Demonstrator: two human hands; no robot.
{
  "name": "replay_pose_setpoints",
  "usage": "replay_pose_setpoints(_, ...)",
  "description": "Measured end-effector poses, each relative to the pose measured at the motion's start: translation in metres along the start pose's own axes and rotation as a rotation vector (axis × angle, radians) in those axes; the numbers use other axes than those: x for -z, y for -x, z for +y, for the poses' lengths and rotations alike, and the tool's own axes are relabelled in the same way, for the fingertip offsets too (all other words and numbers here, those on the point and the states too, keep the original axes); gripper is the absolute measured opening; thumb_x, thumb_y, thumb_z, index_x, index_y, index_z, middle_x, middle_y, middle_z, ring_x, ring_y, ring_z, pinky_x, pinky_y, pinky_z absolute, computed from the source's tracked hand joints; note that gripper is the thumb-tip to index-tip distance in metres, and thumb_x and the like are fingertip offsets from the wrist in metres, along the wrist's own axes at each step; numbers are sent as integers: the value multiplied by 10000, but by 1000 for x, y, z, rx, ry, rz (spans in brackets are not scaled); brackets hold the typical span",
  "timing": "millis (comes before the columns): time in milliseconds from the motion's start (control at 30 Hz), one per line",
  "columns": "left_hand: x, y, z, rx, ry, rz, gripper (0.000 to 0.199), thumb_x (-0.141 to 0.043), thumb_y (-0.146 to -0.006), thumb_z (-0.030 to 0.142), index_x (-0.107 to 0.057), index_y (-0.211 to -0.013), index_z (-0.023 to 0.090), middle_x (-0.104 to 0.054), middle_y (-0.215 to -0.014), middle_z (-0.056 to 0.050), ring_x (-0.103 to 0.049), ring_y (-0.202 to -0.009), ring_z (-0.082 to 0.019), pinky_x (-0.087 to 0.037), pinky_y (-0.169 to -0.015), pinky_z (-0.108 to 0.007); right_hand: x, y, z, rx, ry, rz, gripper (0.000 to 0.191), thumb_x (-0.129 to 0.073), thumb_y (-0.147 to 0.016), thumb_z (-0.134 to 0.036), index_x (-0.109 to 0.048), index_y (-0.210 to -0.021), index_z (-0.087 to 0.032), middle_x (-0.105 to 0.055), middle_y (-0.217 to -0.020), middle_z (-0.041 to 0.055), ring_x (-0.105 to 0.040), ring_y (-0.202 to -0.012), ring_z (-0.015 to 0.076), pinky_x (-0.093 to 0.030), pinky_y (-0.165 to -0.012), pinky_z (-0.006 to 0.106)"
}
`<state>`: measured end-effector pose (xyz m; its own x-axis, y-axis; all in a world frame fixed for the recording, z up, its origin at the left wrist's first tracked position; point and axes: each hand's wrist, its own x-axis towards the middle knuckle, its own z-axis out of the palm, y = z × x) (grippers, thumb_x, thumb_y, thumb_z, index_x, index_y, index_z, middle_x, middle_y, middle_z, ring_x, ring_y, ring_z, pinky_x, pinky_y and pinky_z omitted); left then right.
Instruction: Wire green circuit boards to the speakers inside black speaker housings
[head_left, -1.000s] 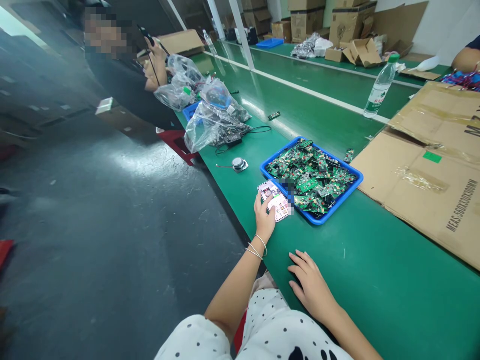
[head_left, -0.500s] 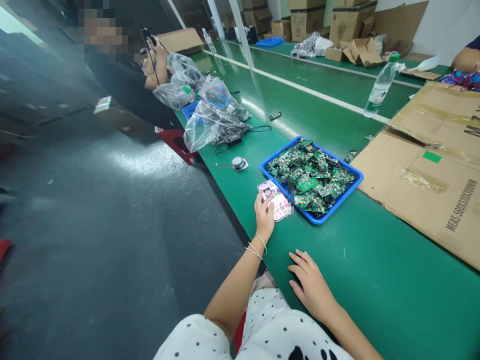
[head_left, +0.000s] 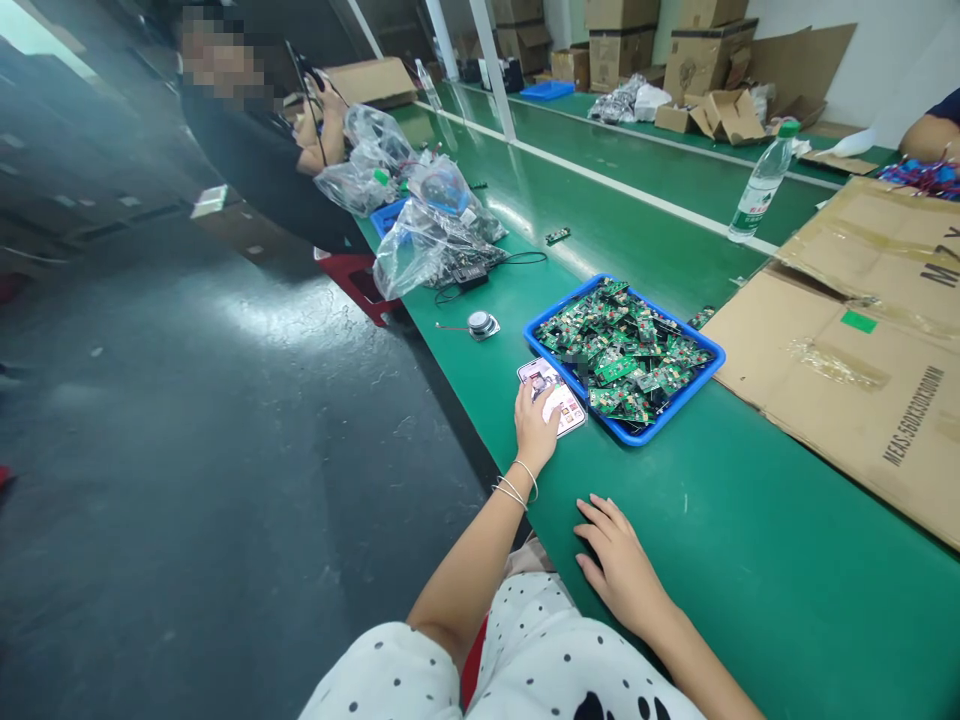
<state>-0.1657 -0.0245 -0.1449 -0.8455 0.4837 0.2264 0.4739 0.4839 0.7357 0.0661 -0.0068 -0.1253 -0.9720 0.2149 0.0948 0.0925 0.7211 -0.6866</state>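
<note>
A lit phone (head_left: 568, 408) lies on the green table (head_left: 750, 560), against the near left edge of a blue tray (head_left: 677, 408) heaped with green circuit boards (head_left: 616, 368). My left hand (head_left: 535, 425), with bracelets at the wrist, rests over the phone's near side, fingers apart and touching its screen. Palm down on the table, my right hand (head_left: 616, 558) lies nearer to me with its fingers spread and nothing in them. A small round speaker (head_left: 481, 323) with a thin wire sits to the left of the tray.
Flattened cardboard (head_left: 810, 370) covers the table on the right, near a water bottle (head_left: 761, 190). Plastic bags of parts (head_left: 431, 245) and a black adapter (head_left: 470, 277) are at the far left. Another person (head_left: 255, 150) sits beyond them; another person's arm (head_left: 930, 135) shows at upper right.
The view has shifted slightly. The fingers of my left hand have shifted a little over the phone's screen. My right hand stays in place on the table.
</note>
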Motion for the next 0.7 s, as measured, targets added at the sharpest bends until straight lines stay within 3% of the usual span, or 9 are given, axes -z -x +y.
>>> replay_pose_setpoints(700,-2,0,-8,39,132,101,343,-519,-783,117,-681,-1064,229,-419,-1426,-56,-278,-1368,-292,-229,-1130,-511,-3,1,5,46,58,30,236,-512,-833,-96,-572,-1050,-165,-482,-1327,106,-354,-1301,269,-341,-1070,544)
